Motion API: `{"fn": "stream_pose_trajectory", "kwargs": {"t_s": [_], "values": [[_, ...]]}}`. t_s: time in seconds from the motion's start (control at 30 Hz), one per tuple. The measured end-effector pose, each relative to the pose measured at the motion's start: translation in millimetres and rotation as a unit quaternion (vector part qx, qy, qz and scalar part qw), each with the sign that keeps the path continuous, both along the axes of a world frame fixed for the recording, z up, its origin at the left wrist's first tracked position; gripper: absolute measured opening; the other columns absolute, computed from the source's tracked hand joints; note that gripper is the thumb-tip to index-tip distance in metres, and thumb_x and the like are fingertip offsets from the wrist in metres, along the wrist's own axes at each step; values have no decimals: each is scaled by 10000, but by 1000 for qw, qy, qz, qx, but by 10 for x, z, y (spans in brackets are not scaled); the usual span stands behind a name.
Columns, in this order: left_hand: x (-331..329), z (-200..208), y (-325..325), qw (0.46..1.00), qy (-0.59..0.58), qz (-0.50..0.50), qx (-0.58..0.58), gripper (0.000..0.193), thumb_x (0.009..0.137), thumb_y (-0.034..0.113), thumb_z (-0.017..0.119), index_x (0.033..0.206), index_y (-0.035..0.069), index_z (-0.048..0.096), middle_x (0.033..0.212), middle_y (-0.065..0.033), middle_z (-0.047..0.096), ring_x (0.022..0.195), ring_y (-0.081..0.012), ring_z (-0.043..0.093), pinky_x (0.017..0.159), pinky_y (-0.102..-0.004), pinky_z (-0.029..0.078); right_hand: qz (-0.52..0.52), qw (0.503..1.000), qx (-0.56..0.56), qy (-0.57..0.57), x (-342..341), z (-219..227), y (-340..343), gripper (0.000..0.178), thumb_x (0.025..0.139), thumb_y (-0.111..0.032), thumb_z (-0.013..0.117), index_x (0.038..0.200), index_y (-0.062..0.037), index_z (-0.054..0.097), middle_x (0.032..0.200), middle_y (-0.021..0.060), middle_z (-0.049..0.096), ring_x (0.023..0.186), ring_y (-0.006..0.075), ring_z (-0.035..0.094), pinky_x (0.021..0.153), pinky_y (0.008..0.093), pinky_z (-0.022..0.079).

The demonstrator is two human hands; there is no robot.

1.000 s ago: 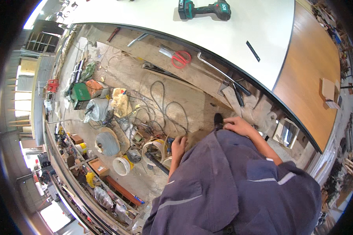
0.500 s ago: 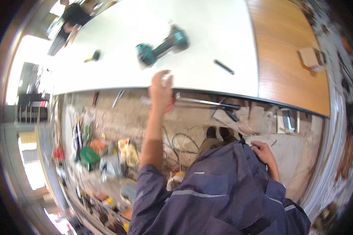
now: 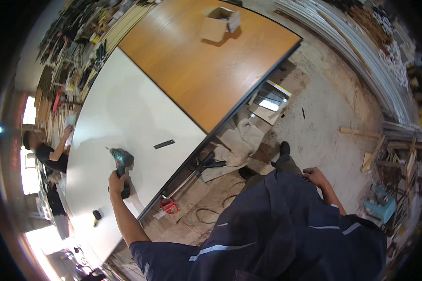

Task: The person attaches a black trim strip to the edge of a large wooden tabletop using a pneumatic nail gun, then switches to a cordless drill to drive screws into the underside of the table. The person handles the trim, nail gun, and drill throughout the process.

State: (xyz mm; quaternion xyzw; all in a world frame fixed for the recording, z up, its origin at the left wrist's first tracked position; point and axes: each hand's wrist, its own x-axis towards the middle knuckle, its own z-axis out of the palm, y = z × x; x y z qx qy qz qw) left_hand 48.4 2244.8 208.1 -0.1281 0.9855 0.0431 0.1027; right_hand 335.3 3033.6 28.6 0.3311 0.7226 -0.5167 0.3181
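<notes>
A teal and black cordless drill (image 3: 122,158) lies on the white tabletop (image 3: 126,103), its bit pointing toward the far left. Around its handle my left hand (image 3: 117,181) is closed, partly hiding the grip. My right hand (image 3: 316,177) hangs beside my body, away from the table. Its fingers are curled in, and no object shows in them. A flat black strip (image 3: 164,144) rests to the right of the drill. Nearer me on the same top is a small black and yellow tool (image 3: 96,217).
An open cardboard box (image 3: 215,28) stands on the brown wooden panel (image 3: 197,61) beyond. Under the table edge are red-handled scissors (image 3: 169,206), a metal bar tool (image 3: 183,184) and pale cloth (image 3: 241,140). Another person (image 3: 56,157) stands across the table.
My view has swung to the right. My left hand, bare before at the table edge, has reached over the top and taken hold of the drill. My right hand stays by my side.
</notes>
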Motion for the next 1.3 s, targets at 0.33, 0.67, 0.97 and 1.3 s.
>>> {"fn": "stream_pose_trajectory", "kwargs": {"t_s": [0.33, 0.67, 0.97, 1.3], "values": [[172, 226, 1654, 993, 66, 100, 20, 455, 792, 377, 740, 828, -71, 675, 779, -223, 685, 732, -346, 683, 719, -443, 522, -154, 985, -58, -49, 814, -648, 1683, 161, 845, -168, 589, 780, -29, 638, 803, 100, 707, 651, 179, 677, 568, 327, 548], [168, 448, 4913, 959, 146, 49, 239, 421, 903, 316, 689, 1003, -91, 654, 798, -108, 665, 721, -166, 598, 675, -320, 488, -215, 973, -74, 35, 210, -922, 3385, 296, 900, -160, 557, 1136, 0, 638, 890, 119, 712, 675, 181, 682, 592, 306, 560], [-923, 241, 6401, 964, 144, 51, 219, 508, 900, 365, 694, 1064, -114, 649, 898, -179, 696, 828, -231, 666, 753, -362, 513, -196, 970, -70, 124, -1111, -583, 3687, 435, 882, -97, 574, 1260, 119, 569, 870, 145, 715, 646, 170, 676, 555, 271, 511], [-1992, -30, 7050, 970, 162, 148, 108, 490, 880, 375, 702, 1007, -96, 650, 855, -236, 688, 832, -336, 689, 764, -423, 516, -269, 957, -67, -81, -1187, -964, 5177, 193, 906, -156, 550, 1024, -20, 619, 825, 114, 679, 612, 176, 660, 518, 297, 516]]}}
